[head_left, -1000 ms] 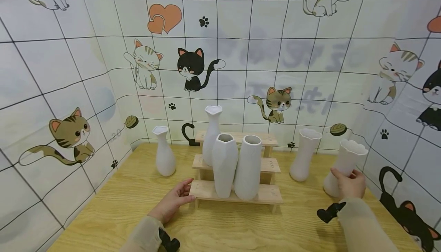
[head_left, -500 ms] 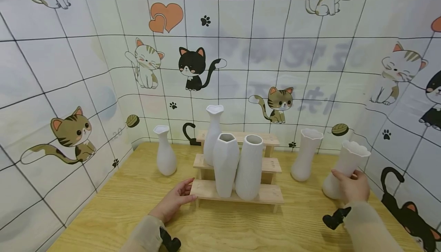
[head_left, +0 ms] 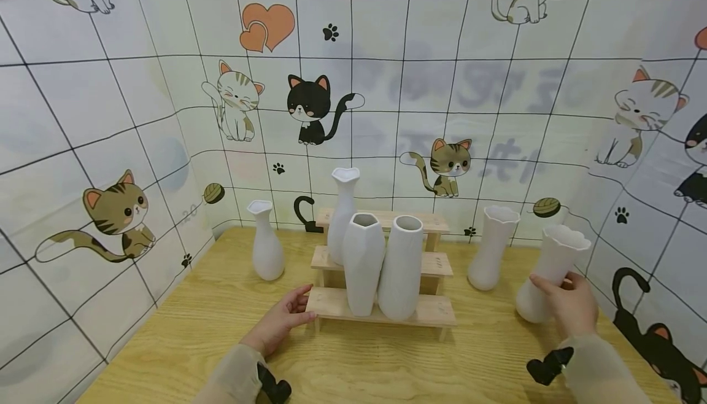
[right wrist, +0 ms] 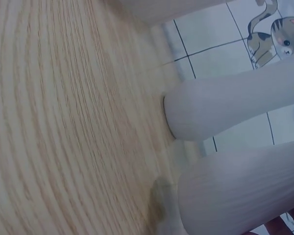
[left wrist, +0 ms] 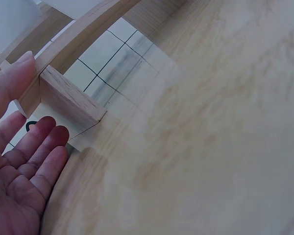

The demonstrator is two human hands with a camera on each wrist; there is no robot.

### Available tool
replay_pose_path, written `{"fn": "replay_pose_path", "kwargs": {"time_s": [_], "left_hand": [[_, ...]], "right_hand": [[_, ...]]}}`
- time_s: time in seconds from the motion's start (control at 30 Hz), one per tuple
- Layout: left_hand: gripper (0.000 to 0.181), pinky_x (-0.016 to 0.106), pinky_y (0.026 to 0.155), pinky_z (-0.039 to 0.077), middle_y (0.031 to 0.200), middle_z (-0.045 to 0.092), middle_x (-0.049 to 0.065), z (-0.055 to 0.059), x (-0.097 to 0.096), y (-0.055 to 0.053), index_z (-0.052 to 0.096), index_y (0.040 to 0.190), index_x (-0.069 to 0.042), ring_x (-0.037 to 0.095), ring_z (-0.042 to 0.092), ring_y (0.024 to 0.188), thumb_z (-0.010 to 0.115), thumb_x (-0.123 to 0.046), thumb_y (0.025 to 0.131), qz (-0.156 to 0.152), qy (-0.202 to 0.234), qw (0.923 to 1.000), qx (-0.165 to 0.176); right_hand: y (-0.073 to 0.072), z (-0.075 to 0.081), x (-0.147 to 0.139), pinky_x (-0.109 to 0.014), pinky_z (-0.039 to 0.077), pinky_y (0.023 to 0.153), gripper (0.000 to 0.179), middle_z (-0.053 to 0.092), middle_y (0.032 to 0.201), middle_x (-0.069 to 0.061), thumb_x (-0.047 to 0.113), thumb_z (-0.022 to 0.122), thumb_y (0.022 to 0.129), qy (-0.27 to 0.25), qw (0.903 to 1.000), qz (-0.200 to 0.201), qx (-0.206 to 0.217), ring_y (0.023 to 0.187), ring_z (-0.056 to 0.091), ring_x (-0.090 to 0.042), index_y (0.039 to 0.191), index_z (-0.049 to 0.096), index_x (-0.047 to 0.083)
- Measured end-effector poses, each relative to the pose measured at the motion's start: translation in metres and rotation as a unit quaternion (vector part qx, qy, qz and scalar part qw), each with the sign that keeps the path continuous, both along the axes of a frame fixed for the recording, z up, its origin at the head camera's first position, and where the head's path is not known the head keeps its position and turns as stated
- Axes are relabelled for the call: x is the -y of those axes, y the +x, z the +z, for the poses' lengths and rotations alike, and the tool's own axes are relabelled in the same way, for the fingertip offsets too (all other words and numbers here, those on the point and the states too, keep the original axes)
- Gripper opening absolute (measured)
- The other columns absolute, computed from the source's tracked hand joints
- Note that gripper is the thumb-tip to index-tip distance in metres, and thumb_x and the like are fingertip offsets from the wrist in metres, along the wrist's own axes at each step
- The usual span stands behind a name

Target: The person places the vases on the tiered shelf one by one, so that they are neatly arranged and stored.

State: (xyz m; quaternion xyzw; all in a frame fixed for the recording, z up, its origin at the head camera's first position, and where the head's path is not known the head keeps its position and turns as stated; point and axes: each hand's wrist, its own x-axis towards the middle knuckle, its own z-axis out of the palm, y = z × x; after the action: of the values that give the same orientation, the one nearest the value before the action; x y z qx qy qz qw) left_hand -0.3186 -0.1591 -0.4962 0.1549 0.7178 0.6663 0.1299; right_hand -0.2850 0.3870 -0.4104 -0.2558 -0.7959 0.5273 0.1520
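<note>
My right hand point(head_left: 570, 306) grips a white vase point(head_left: 555, 256) with a scalloped rim at the right of the table. Its thumb and fingers wrap the narrow middle. In the right wrist view its ribbed body point(right wrist: 235, 191) shows, with fingertips point(right wrist: 279, 227) at the lower corner. A similar vase point(head_left: 493, 250) stands just left of it. At the left end of a three-step wooden stand point(head_left: 436, 310), my left hand point(head_left: 278, 323) holds the bottom step's corner, thumb at the front. On that step are a faceted white vase point(head_left: 363, 269) and a rounder one point(head_left: 400, 272).
Behind the faceted vase, a slim white vase point(head_left: 341, 220) stands on the middle step. Another narrow-necked vase point(head_left: 268, 244) is on the wooden table point(head_left: 364, 367) left of the stand. Cat-patterned walls point(head_left: 375, 85) close in the back and sides.
The right hand and its vase have come slightly toward me, with the wrist swinging out to the right. The left hand stays at the stand's corner.
</note>
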Motion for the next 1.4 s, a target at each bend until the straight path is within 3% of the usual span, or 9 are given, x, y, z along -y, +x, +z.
{"fn": "replay_pose_path", "kwargs": {"time_s": [0.37,0.67,0.9,1.03,1.4], "left_hand": [[0.076,0.036,0.097,0.042,0.133,0.046,0.018,0.0,0.0,0.001,0.023,0.152,-0.005,0.025,0.05,0.116,0.068,-0.018,0.091,0.001,0.001,1.0,0.002],[0.076,0.039,0.098,0.041,0.132,0.048,0.016,0.001,0.0,0.0,0.025,0.151,-0.005,0.024,0.05,0.115,0.069,-0.02,0.091,0.012,-0.008,0.9999,0.007],[0.076,0.037,0.097,0.041,0.132,0.048,0.016,-0.001,0.0,-0.001,0.025,0.151,-0.005,0.024,0.05,0.115,0.069,-0.018,0.09,0.007,-0.003,1.0,0.004],[0.077,0.036,0.097,0.042,0.131,0.049,0.017,-0.001,0.0,-0.001,0.024,0.151,-0.004,0.024,0.051,0.114,0.069,-0.018,0.09,0.004,-0.002,1.0,0.001],[0.077,0.037,0.097,0.041,0.132,0.048,0.017,-0.002,0.0,-0.001,0.024,0.151,-0.004,0.024,0.05,0.115,0.069,-0.018,0.09,0.004,-0.004,1.0,0.001]], "right_hand": [[0.013,0.016,0.011,-0.066,0.032,0.098,0.102,0.027,0.146,-0.032,0.056,0.065,0.084,0.017,0.9994,0.031,0.006,0.129,0.031,-0.048,0.152,0.014,0.0],[0.023,0.025,0.021,-0.065,0.038,0.094,0.097,0.029,0.145,-0.033,0.051,0.067,0.085,0.019,0.9966,0.079,-0.018,0.127,0.035,-0.048,0.151,0.018,-0.001],[0.029,0.039,0.036,-0.048,0.046,0.086,0.092,0.035,0.141,-0.03,0.048,0.067,0.087,0.039,0.9899,0.129,-0.046,0.12,0.042,-0.04,0.148,0.022,-0.005],[0.03,0.048,0.045,-0.046,0.046,0.086,0.09,0.036,0.14,-0.028,0.046,0.066,0.088,0.041,0.985,0.155,-0.063,0.12,0.043,-0.038,0.147,0.021,-0.005],[0.027,0.074,0.071,-0.061,0.038,0.096,0.095,0.032,0.142,-0.028,0.046,0.068,0.087,0.022,0.9741,0.213,-0.073,0.124,0.037,-0.043,0.15,0.016,-0.003]]}}
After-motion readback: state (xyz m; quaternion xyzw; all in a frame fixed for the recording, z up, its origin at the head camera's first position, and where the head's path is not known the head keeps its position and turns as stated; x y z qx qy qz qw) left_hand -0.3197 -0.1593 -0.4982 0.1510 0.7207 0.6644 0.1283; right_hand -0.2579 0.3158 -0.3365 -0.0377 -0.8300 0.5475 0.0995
